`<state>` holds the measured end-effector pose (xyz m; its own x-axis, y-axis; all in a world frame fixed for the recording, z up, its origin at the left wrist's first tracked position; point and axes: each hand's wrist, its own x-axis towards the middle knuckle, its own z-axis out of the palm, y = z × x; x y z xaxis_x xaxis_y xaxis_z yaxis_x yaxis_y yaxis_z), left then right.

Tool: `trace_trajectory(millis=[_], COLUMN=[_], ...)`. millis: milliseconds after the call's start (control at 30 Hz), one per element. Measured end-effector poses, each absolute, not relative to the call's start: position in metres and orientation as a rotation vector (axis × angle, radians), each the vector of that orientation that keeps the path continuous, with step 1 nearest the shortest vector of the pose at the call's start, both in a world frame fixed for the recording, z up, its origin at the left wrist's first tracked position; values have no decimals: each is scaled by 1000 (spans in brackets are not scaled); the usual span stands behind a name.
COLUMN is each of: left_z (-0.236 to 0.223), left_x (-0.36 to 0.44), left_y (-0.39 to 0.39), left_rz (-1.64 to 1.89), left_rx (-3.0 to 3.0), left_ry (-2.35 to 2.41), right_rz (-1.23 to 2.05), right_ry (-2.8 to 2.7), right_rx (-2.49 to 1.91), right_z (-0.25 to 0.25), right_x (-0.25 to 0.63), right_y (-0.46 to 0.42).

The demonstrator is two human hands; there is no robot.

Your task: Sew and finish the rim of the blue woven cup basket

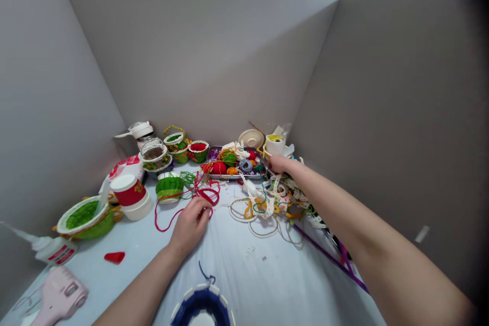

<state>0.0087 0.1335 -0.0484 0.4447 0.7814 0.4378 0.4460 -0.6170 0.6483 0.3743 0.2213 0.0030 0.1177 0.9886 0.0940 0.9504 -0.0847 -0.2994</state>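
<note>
My left hand (194, 218) lies on the table with its fingers curled. Red yarn (208, 194) loops around and beside its fingers; whether they grip a strand I cannot make out. My right hand (278, 163) reaches to the far right, by a white cup (275, 145) and over a heap of lace and cords (286, 188). Its fingertips are hidden. Close to me stands a ring-shaped dark blue woven piece with white uprights (202, 303), a blue yarn end (207, 272) trailing from it.
A tray (233, 177) of yarn balls sits at the back. Small woven baskets (170, 187), a larger green basket (87, 219), a red-banded white cup (130, 194), a glue bottle (55, 248) and a pink glue gun (63, 293) are leftward. Grey panels (202, 61) enclose the table.
</note>
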Motion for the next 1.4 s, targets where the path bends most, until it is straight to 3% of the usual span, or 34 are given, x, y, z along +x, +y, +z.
trace_trajectory(millis=[367,500,667,800,1100,1400], left_z=[-55,-22,34,40,26,124], left_x=[10,30,109,187,239,176], left_y=[138,151,173,184,192,219], left_rz=[1075,945,446,333,521,946], left_rx=[2264,2250,2082,1868,1629,1270], left_ry=[983,987,978,1121,1133,872], right_rz=[-65,120,138,153,99,58], right_ry=[-1950,-1845,-1687,-1645,-1713,-1720], right_rx=[-2052,-1798,-1730,-1727,-1753,-1838], right_z=[81,70,43,34,23,17], right_x=[418,425,420,411,408,408], right_y=[143,105,78,69,65,68])
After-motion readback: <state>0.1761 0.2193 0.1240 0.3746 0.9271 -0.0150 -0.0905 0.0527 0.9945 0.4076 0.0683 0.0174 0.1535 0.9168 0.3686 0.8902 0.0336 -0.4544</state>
